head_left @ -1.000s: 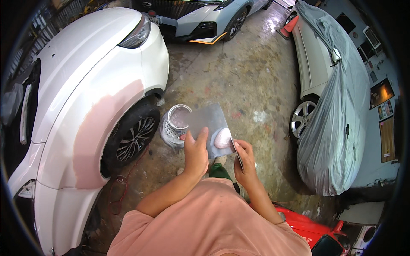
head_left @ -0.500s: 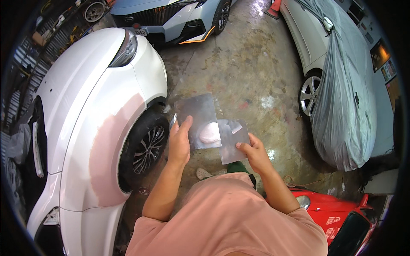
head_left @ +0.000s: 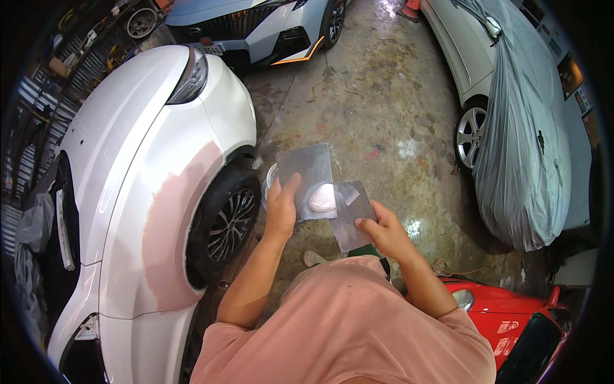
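Observation:
My left hand (head_left: 282, 208) is closed on a flat grey mixing board (head_left: 304, 163), its thumb lying on the top face. A rounded lump of pale pink body filler (head_left: 322, 198) sits near the board's right edge. In my right hand (head_left: 385, 232) is a smaller grey flat spreader (head_left: 354, 214), pinched with the thumb on top. The spreader's left edge meets or slightly overlaps the board's right edge, beside the filler. A pale smear marks the spreader's upper part. My fingers beneath both plates are hidden.
To my left stands a white car (head_left: 128, 211) with a dull pink patch (head_left: 169, 237) around its wheel arch. A blue-grey car (head_left: 256, 32) is ahead, a partly covered car (head_left: 524, 141) at right, and a red car (head_left: 492, 313) near right. A round rim (head_left: 272, 174) shows behind the board.
The whole view has shifted slightly, so the cars appear a little farther right. Both hands have moved slightly right in the picture, still holding the board and the spreader edge to edge.

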### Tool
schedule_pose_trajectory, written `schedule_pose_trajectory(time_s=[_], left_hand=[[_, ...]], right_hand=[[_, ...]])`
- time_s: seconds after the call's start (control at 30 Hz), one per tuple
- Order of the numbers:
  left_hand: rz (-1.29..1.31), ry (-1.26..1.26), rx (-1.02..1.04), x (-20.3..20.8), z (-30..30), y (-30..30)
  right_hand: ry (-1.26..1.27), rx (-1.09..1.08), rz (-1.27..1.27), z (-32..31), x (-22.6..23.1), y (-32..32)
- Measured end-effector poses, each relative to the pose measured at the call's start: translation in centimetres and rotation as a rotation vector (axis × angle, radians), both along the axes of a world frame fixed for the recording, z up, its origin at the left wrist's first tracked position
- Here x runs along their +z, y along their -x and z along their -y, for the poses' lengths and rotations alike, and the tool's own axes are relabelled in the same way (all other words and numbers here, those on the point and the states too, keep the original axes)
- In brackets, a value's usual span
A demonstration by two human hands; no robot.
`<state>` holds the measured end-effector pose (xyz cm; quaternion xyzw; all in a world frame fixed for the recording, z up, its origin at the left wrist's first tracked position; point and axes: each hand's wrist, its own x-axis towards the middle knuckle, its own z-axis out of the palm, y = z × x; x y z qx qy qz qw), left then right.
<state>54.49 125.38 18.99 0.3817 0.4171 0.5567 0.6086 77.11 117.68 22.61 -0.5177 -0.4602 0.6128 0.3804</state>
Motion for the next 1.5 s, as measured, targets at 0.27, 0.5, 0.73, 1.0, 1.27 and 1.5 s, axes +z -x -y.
schedule_pose_trajectory(time_s=[0.27,0.5,0.73,1.0,1.27,1.5], left_hand=[[-0.026,-0.008,0.018,0.3,0.1,0.1],[-0.035,-0.001,-0.007,1.3,-0.3,0.1],[0.102,0.012,-0.031,3.2,-2.1,2.6],[-0.077,0.044,-0.248,0.8,-2.1,3.7],[-0.193,0.054,-0.467,1.6,-2.0,2.5],[-0.327,0.058,-0.65,4.4,-3.9,5.0]], right_hand=[[0.051,0.117,-0.009,-0.8,-0.3,0.5],[0.076,0.171,0.025,-1.0,-0.3,1.6],[0.12,0.156,0.005,-2.0,-1.0,0.1],[0.176,0.267,-0.066,-2.7,0.4,-1.8],[0.154,0.48,0.028,-3.6,0.4,-1.4],[0.207,0.439,-0.036,-4.7,1.1,-3.5]])
